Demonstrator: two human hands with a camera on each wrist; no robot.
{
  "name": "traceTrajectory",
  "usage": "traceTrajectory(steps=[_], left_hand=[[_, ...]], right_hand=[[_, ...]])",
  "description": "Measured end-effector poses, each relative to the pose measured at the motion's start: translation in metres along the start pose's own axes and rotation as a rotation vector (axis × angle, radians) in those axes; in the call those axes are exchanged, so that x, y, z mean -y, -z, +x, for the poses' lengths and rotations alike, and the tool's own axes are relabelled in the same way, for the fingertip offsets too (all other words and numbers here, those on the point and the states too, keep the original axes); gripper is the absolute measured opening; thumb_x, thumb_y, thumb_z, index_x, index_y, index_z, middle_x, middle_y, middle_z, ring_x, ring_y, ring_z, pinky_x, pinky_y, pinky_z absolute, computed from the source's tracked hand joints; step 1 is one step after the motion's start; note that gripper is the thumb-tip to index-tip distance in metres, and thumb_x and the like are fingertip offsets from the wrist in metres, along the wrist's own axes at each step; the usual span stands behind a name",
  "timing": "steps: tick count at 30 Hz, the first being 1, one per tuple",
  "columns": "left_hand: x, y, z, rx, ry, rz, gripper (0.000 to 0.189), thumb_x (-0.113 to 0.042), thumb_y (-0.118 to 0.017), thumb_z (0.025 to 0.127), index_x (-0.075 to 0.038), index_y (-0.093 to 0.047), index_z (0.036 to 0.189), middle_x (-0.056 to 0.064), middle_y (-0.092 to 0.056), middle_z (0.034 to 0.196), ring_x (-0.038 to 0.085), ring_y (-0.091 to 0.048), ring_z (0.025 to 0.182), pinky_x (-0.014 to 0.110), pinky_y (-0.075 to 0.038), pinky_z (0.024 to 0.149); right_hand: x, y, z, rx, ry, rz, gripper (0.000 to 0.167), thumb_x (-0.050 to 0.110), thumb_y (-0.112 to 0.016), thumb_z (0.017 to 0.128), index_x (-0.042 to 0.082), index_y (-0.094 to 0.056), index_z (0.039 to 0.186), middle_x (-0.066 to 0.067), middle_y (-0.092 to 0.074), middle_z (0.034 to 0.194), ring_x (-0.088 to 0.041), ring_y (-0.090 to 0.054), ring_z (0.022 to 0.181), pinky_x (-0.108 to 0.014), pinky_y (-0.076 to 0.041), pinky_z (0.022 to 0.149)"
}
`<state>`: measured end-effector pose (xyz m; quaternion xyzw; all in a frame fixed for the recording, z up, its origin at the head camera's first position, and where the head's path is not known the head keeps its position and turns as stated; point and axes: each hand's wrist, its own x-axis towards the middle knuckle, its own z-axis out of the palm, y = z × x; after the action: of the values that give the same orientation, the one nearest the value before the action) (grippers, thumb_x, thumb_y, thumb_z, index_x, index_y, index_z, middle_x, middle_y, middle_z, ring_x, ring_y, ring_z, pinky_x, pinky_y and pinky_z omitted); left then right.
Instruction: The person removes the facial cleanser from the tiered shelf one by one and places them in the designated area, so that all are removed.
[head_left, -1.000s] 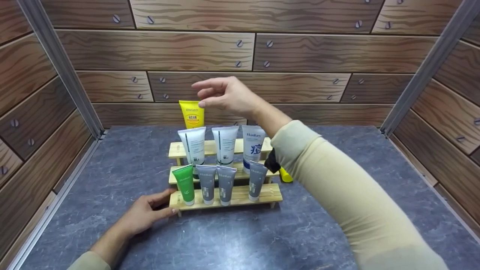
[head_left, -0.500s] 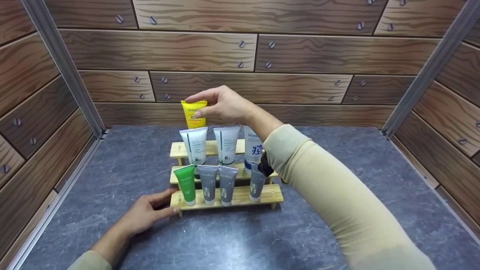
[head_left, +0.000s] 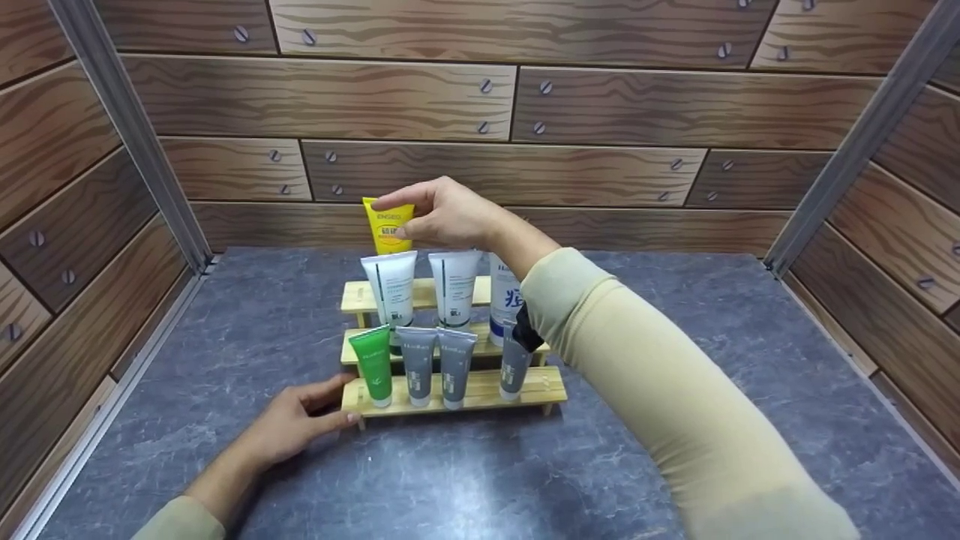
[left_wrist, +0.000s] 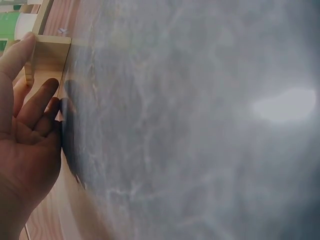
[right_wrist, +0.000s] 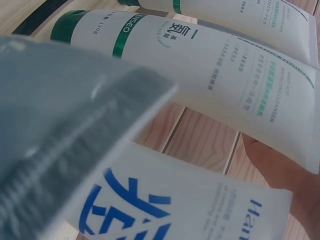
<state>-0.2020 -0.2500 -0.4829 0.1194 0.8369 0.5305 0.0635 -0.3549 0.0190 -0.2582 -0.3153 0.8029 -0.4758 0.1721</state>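
My right hand (head_left: 450, 214) holds a yellow tube (head_left: 388, 244) from its right side, thumb in front and fingers over its upper end. The tube stands upright at the left of the top step of a three-step wooden rack (head_left: 551, 382). On the middle step are two white tubes (head_left: 454, 289) with green caps and a white tube with blue lettering (head_left: 508, 296), partly behind my forearm. The bottom step bears a green tube (head_left: 373, 367) and several grey tubes (head_left: 417, 367). My left hand (head_left: 289, 420) grips the bottom step's left end, its thumb (left_wrist: 20, 52) at the front corner.
The rack stands on a dark marbled tabletop (head_left: 187, 352). Wood-pattern walls (head_left: 600, 105) close off the back and both sides, with metal posts (head_left: 131, 127) at the corners. My right sleeve (head_left: 660, 375) crosses over the rack's right side.
My right hand has come down and slightly left from above the yellow tube and taken hold of it. My left hand stays at the rack's end.
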Motion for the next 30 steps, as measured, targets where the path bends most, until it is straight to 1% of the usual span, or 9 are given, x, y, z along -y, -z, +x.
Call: traceTrajectory(steps=[4,8,11,13,15,19,22,24,30], left_hand=[[0.0,0.0,0.0,-0.001,0.007,0.003,0.072,-0.024,-0.084,0.093,0.001,-0.052,0.152,0.024,-0.05,0.155,0.042,-0.047,0.145,0.055,-0.033,0.121],[0.0,0.0,0.0,-0.008,0.025,0.009,0.072,-0.026,-0.085,0.092,-0.001,-0.053,0.152,0.024,-0.049,0.156,0.042,-0.046,0.146,0.056,-0.032,0.122],[0.0,-0.001,0.0,-0.013,0.031,0.014,0.072,-0.027,-0.085,0.092,-0.002,-0.054,0.152,0.024,-0.049,0.156,0.042,-0.046,0.146,0.056,-0.031,0.122],[0.001,-0.001,0.0,-0.015,0.027,0.019,0.071,-0.027,-0.085,0.092,-0.002,-0.054,0.152,0.023,-0.05,0.155,0.041,-0.047,0.145,0.055,-0.032,0.122],[0.002,-0.001,0.0,-0.011,0.014,0.0,0.07,-0.025,-0.084,0.093,0.0,-0.054,0.151,0.024,-0.05,0.155,0.041,-0.049,0.144,0.054,-0.035,0.121],[0.002,-0.002,0.001,-0.003,-0.004,-0.019,0.07,-0.024,-0.084,0.094,0.002,-0.054,0.151,0.024,-0.051,0.155,0.039,-0.052,0.142,0.05,-0.039,0.118],[0.001,-0.002,0.001,-0.005,-0.003,-0.007,0.07,-0.025,-0.084,0.093,0.001,-0.054,0.151,0.024,-0.05,0.155,0.039,-0.051,0.142,0.05,-0.039,0.118],[0.0,-0.001,0.001,-0.007,-0.001,-0.005,0.07,-0.025,-0.084,0.093,0.001,-0.054,0.151,0.024,-0.05,0.155,0.04,-0.051,0.143,0.05,-0.038,0.119],[0.001,0.0,0.0,-0.011,0.0,-0.001,0.07,-0.024,-0.084,0.094,0.0,-0.054,0.151,0.023,-0.05,0.155,0.039,-0.05,0.143,0.051,-0.038,0.119]], right_hand=[[-0.001,-0.001,0.0,-0.01,0.004,-0.015,0.046,-0.003,-0.07,0.1,0.017,-0.07,0.142,-0.01,-0.068,0.139,-0.023,-0.066,0.124,-0.03,-0.058,0.1],[-0.003,-0.001,0.001,-0.036,0.01,-0.042,0.045,-0.003,-0.071,0.1,0.016,-0.071,0.141,-0.011,-0.07,0.135,-0.023,-0.068,0.121,-0.029,-0.059,0.097],[-0.003,0.0,0.001,-0.06,0.021,-0.083,0.045,-0.004,-0.071,0.099,0.015,-0.072,0.139,-0.011,-0.07,0.135,-0.022,-0.069,0.119,-0.029,-0.059,0.097],[-0.003,0.0,0.002,-0.078,0.025,-0.111,0.045,-0.006,-0.07,0.099,0.015,-0.072,0.138,-0.01,-0.069,0.138,-0.02,-0.068,0.12,-0.028,-0.059,0.097],[-0.003,0.0,0.002,-0.098,0.026,-0.133,0.045,-0.007,-0.068,0.099,0.015,-0.072,0.138,-0.009,-0.068,0.141,-0.02,-0.066,0.121,-0.028,-0.058,0.098],[-0.002,0.002,0.001,-0.137,-0.001,-0.16,0.045,-0.006,-0.067,0.1,0.017,-0.072,0.139,-0.007,-0.065,0.143,-0.019,-0.064,0.121,-0.027,-0.057,0.098],[-0.001,0.006,-0.001,-0.153,-0.015,-0.163,0.045,-0.006,-0.066,0.101,0.018,-0.072,0.139,-0.006,-0.064,0.143,-0.018,-0.063,0.122,-0.026,-0.057,0.098],[0.0,0.01,-0.003,-0.16,-0.009,-0.151,0.044,-0.006,-0.066,0.101,0.018,-0.072,0.138,-0.006,-0.065,0.144,-0.019,-0.063,0.123,-0.026,-0.056,0.099],[0.005,0.026,-0.009,-0.184,0.054,-0.099,0.044,-0.007,-0.063,0.102,0.013,-0.071,0.139,-0.008,-0.065,0.145,-0.021,-0.063,0.125,-0.029,-0.056,0.102]])
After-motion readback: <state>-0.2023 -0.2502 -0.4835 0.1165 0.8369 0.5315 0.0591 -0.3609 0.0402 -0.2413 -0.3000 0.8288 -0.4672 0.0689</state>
